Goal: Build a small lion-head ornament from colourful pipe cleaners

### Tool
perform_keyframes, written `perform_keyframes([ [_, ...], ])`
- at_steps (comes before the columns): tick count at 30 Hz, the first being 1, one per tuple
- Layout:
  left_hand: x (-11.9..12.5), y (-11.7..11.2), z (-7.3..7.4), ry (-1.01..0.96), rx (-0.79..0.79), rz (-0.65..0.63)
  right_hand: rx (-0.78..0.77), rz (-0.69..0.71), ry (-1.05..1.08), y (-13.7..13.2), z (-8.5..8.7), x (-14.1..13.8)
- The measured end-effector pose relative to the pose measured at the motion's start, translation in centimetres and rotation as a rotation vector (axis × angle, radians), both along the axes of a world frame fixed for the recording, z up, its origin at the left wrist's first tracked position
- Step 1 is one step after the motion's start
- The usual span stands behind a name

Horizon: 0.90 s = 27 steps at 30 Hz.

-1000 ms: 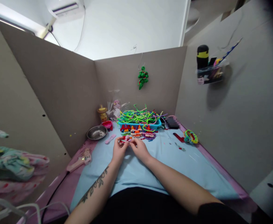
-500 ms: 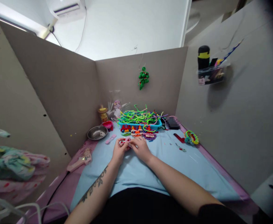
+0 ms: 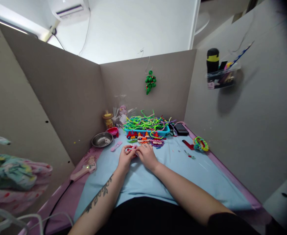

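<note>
Head view: pinches small red-and-pink piece (image 3: 133, 148) in narrow grip of left hand (image 3: 125, 157) and right hand (image 3: 147, 156); holds it over blue cloth (image 3: 158, 181), nearer than blue tray (image 3: 166, 131).

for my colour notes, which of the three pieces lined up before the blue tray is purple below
The rightmost piece: its lower edge is purple, while the middle piece shows orange and the leftmost piece red and blue.

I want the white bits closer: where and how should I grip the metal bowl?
Probably by the right rim of the metal bowl, coming from the right: that edge is exposed, while its left side sits close to the left panel. Keep it level; white bits lie inside.
</note>
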State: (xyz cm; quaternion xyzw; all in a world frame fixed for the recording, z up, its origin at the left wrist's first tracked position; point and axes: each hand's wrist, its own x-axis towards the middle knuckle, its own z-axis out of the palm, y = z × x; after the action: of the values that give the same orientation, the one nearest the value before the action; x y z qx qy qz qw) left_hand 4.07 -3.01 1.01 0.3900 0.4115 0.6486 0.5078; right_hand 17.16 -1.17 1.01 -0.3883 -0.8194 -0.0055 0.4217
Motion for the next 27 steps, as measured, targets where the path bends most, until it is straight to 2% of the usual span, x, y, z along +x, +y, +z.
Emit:
perform_keyframes([
  [13, -0.3, 0.6, -0.6, -0.019, -0.012, 0.064, -0.029, -0.029, -0.011, -0.1, -0.1, -0.1],
  [19, -0.3, 0.7, -0.8, -0.006, 0.004, 0.027, -0.061, -0.027, -0.015, -0.1, 0.0, -0.3],
  [27, -0.4, 0.9, -1.1, 0.014, 0.001, 0.041, -0.066, -0.018, 0.017, -0.1, -0.1, -0.3],
])
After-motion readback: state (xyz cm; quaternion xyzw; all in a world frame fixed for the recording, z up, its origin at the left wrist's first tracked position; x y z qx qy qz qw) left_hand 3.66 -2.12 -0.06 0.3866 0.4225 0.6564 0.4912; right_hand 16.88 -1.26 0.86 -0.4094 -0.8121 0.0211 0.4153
